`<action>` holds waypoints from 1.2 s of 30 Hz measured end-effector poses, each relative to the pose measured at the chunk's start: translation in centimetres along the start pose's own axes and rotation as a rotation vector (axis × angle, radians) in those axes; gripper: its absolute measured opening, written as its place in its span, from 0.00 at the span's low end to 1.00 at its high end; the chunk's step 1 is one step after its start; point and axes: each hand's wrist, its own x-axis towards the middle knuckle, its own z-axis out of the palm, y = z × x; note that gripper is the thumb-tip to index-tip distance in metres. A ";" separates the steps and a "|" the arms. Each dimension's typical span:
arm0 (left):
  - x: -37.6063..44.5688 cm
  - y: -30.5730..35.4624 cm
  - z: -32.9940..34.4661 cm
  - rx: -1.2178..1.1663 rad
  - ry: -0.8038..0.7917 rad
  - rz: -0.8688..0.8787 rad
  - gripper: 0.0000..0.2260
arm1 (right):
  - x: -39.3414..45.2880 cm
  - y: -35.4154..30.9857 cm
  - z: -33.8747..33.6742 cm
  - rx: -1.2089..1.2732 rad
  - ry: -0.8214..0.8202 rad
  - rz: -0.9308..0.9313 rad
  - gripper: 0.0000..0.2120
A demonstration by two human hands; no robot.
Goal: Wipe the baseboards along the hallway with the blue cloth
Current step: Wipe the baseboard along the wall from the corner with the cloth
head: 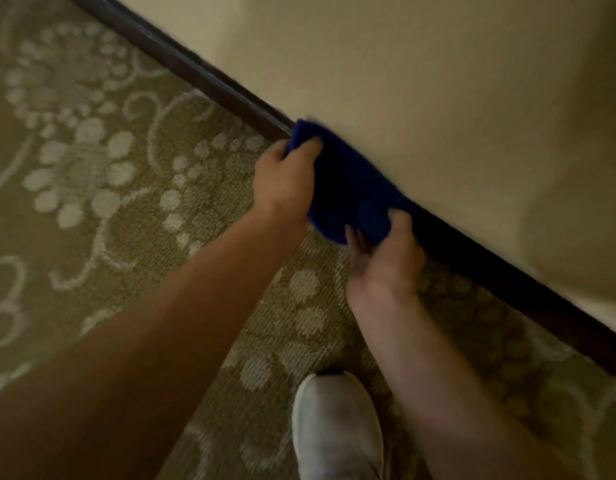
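Count: one blue cloth (348,188), two hands, one white shoe (337,427) at 6 o'clock. Left hand (285,178) fingers closed on the cloth's upper end; right hand (386,258) fingers closed on its lower end. Cloth is pressed against the dark baseboard (202,74), which runs from 11 to 4 o'clock below a cream wall (420,81). Floor: olive carpet (91,161) with a pale floral pattern. Picture is motion-blurred.

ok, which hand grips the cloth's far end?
The left hand: it pinches the blue cloth at its far end on the baseboard; the right hand holds the near end.
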 end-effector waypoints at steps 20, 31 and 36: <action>1.7 1.3 -6.2 0.161 -0.239 0.061 0.08 | -2.3 2.2 -0.4 -0.005 -0.204 -0.022 0.14; -0.2 6.5 -14.1 0.028 -0.216 -0.219 0.14 | -9.0 5.2 3.2 -0.151 -0.172 -0.001 0.11; 1.5 10.3 -15.6 -0.100 -0.065 -0.159 0.07 | -10.4 5.8 8.2 -0.105 -0.274 0.011 0.07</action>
